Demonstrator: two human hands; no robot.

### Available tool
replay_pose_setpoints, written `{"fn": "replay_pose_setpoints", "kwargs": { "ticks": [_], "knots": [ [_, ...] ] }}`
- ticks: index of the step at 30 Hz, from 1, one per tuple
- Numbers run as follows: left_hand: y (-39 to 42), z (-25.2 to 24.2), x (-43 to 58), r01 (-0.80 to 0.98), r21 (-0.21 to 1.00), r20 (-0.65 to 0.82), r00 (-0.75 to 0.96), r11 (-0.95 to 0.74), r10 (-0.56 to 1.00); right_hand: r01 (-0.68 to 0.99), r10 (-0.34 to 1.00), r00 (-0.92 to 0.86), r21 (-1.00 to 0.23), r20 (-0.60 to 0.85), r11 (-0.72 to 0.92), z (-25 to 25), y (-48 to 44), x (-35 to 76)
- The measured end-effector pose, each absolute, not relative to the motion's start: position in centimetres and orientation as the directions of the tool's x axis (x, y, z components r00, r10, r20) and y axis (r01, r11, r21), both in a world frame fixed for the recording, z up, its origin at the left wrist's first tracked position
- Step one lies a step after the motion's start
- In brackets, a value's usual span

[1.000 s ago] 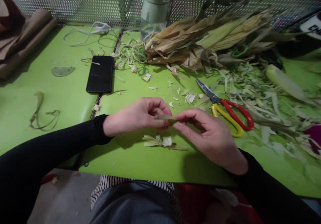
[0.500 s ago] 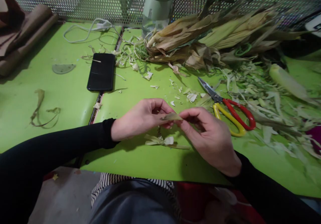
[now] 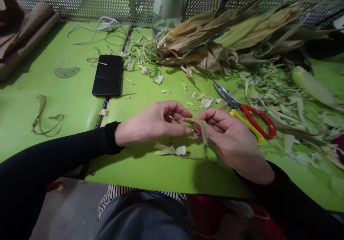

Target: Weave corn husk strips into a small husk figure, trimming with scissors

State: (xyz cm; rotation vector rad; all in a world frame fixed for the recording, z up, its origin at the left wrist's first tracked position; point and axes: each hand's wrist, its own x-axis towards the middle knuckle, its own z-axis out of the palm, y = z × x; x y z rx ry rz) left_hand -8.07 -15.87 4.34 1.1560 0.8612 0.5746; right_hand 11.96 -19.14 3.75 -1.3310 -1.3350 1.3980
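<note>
My left hand [image 3: 153,123] and my right hand [image 3: 231,139] meet over the front of the green table [image 3: 67,100]. Both pinch a thin strip of corn husk [image 3: 200,127] between thumb and fingers. The strip bends down from my right fingers. Just below the hands a small piece of folded husk [image 3: 172,150] lies on the table. Red and yellow scissors [image 3: 247,116] lie shut to the right of my right hand.
A pile of dry corn husks [image 3: 223,39] fills the back right, with husk scraps [image 3: 285,103] spread in front. A black phone [image 3: 108,75], a white cable [image 3: 91,32], a green bottle [image 3: 169,6] and rolled brown paper [image 3: 24,32] lie behind. A mesh wall closes the back.
The husk strip lay flat between both hands; now it is bent and hangs down from my right fingers. My right hand has turned palm-up and shifted slightly right.
</note>
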Motion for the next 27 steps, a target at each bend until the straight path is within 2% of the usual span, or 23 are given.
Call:
{"fn": "replay_pose_setpoints", "kwargs": {
  "ticks": [5, 8, 11, 14, 16, 21, 24, 27],
  "knots": [
    [-16.6, 3.5, -7.5, 0.048, 0.982, -0.182, 0.523, 0.184, 0.833, 0.146, 0.968, -0.159, -0.975, -0.192, -0.169, 3.8, -19.3, 11.7],
    [-16.6, 3.8, -7.8, 0.009, 0.965, -0.222, 0.557, 0.261, 0.801, 0.198, 0.980, -0.161, -0.977, -0.115, -0.083, 3.8, -19.5, 11.8],
    [-16.6, 4.2, -8.1, -0.059, 0.929, -0.261, 0.599, 0.367, 0.757, 0.318, 0.985, -0.173, -0.946, -0.001, 0.055, 3.9, -19.7, 12.0],
    [-16.8, 4.3, -8.1, -0.077, 0.925, -0.252, 0.608, 0.372, 0.753, 0.396, 0.983, -0.172, -0.909, 0.066, 0.131, 3.8, -19.9, 12.1],
    [-17.0, 4.2, -7.9, -0.064, 0.957, -0.193, 0.587, 0.282, 0.786, 0.364, 0.986, -0.163, -0.927, 0.032, 0.090, 3.8, -19.9, 12.0],
    [-17.3, 3.8, -7.7, 0.069, 0.997, -0.001, 0.532, -0.042, 0.846, 0.158, 0.972, -0.138, -0.973, -0.188, -0.166, 3.6, -19.3, 11.7],
    [-17.3, 3.8, -7.9, 0.205, 0.946, 0.113, 0.523, -0.253, 0.845, 0.016, 0.948, -0.158, -0.961, -0.275, -0.276, 3.5, -19.0, 11.6],
    [-17.2, 3.9, -8.0, 0.347, 0.829, 0.204, 0.543, -0.439, 0.814, -0.026, 0.933, -0.180, -0.946, -0.313, -0.323, 3.6, -19.1, 11.6]
  ]
}}
